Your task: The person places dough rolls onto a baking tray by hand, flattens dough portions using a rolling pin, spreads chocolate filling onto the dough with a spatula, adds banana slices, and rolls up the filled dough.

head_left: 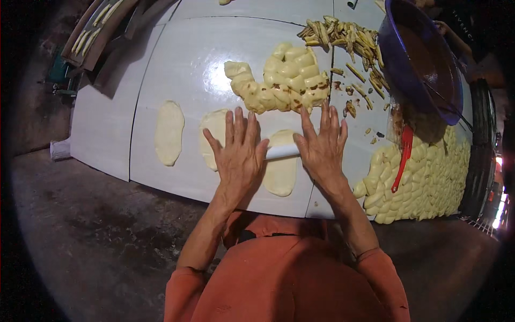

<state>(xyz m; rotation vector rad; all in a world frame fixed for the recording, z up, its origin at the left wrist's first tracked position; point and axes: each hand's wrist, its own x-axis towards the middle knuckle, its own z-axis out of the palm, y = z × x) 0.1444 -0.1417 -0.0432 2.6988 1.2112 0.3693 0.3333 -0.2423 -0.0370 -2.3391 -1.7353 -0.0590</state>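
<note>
A white rolling pin (281, 152) lies across an oval of flattened pale dough (280, 178). My left hand (238, 153) is flat over the pin's left end, fingers stretched out and pointing away from me. Over its right end lies my right hand (325, 150), also with fingers spread. Both hands hide the pin's ends. A second dough oval (210, 145) is partly covered by my left hand, and a third dough oval (169, 133) lies farther left. Just beyond my fingertips sits a cluster of dough lumps (292, 72), some with brown stains.
Brown-yellow strips, perhaps fruit, form a pile (348, 38) at the far right. Beside it stands a purple tub (390, 48) of brown liquid. A red-handled tool (403, 161) rests on many dough lumps (432, 188). A tray (88, 45) is far left; another person's hand (443, 28) shows behind the tub.
</note>
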